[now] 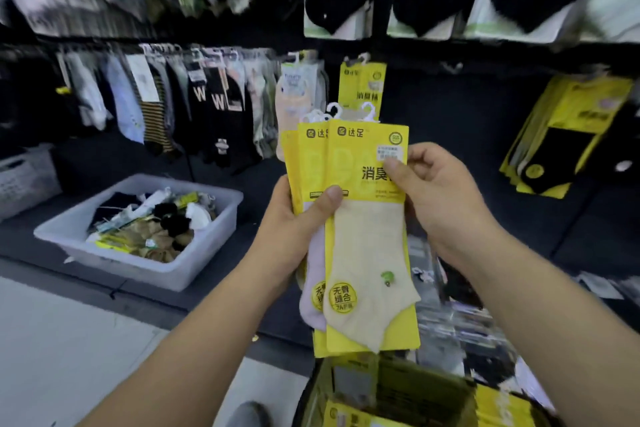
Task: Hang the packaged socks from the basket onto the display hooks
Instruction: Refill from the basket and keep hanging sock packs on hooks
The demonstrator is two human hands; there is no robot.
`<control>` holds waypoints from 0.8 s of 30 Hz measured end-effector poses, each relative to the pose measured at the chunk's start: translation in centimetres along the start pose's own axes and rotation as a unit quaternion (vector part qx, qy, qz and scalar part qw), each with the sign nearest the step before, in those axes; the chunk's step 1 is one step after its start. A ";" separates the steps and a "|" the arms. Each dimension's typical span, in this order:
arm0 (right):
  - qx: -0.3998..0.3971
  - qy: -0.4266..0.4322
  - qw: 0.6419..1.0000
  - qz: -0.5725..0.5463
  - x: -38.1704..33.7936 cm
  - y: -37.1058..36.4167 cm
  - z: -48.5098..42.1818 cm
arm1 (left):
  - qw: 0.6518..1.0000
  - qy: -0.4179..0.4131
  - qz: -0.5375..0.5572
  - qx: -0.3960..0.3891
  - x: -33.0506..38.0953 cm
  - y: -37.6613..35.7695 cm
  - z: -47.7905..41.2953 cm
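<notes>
I am holding fanned yellow sock packs [367,236] upright: left hand [291,229] gripping their left edge, thumb across the front; right hand [440,191] pinching the right edge by the price label. The basket [426,388] is sitting directly below my fingers.

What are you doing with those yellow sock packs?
A person holds a fanned bunch of yellow sock packs. The left hand grips the bunch, and the right hand pinches the front pack near its top. None is hung yet; a matching pack already hangs behind.
</notes>
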State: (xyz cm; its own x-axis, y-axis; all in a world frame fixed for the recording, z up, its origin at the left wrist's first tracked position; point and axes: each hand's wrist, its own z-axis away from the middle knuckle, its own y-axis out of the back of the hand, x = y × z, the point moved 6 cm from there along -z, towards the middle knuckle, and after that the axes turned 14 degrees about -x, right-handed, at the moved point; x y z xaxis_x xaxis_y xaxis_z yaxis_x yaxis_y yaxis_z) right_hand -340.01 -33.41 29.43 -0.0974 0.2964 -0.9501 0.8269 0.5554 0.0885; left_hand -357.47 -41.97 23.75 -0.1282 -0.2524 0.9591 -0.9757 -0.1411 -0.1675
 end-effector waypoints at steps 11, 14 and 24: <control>0.144 0.024 0.987 0.065 -1.3 4.4 -7.8 | 0.997 -0.026 0.010 0.073 0.6 5.0 -2.2; 0.139 0.030 0.984 0.107 -1.3 4.5 -10.4 | 0.997 -0.022 0.040 0.061 0.6 5.5 -2.9; 0.118 0.032 0.978 0.168 0.1 3.2 -16.8 | 0.996 -0.017 0.084 0.018 -0.2 3.9 -6.3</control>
State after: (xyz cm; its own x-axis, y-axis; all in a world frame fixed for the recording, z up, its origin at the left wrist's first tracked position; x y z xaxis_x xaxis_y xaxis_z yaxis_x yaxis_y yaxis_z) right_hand -346.69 -18.59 34.59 0.1745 0.4837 -0.8577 0.9218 0.2260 0.3150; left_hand -362.34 -36.41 24.39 -0.2818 -0.3069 0.9091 -0.9340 -0.1291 -0.3331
